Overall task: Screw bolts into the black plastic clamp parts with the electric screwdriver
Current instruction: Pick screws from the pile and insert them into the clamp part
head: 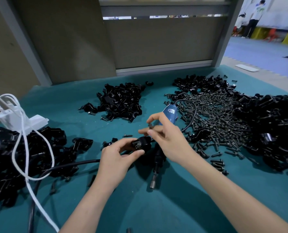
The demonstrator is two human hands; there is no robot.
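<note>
Now the left hand (pixel 117 158) grips 1 black clamp (pixel 140 144) mid-frame to keep it steady. The right hand (pixel 166 138) pinches 1 bolt (pixel 150 126) just above, likely to push in. The screwdriver (pixel 171 113) lies under both hands, close by.

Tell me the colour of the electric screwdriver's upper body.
Blue. The electric screwdriver shows best in the head view, the only view here.

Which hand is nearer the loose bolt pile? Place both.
Right. The right hand, pinching a bolt, is just left of the bolt pile; the left hand is farther left, gripping a clamp part.
</note>
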